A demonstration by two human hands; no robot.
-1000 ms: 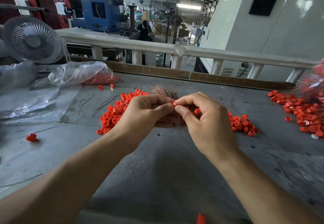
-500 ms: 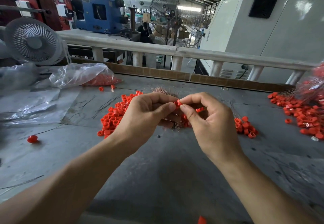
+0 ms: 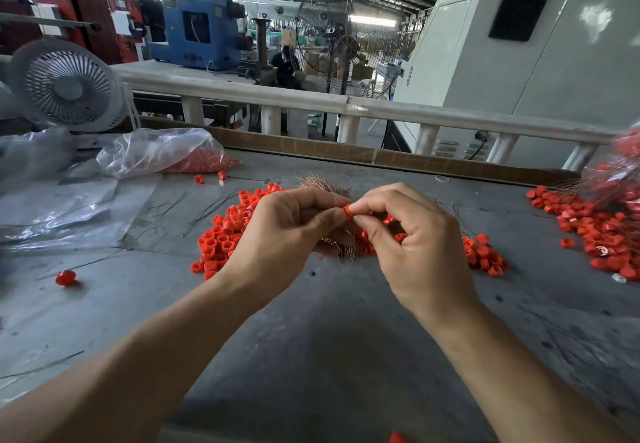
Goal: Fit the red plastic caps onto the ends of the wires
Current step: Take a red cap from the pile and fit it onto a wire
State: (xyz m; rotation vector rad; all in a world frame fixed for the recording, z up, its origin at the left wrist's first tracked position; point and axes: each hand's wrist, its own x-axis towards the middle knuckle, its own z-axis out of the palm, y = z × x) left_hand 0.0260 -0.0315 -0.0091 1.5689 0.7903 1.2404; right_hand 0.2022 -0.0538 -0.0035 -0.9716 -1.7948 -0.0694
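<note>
Pinching one red cap (image 3: pixel 347 209) between your left hand (image 3: pixel 287 234) and right hand (image 3: pixel 420 245), you work above two loose piles of caps (image 3: pixel 221 238), too many to count.

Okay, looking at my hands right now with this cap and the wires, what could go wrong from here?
The red cap is pinched only at the fingertips of the right hand, so it could slip into the loose pile of caps. The left hand grips a whole bundle of wires; neighbouring strands might snag or bend. Whether the wire is lined up is hidden.
</note>
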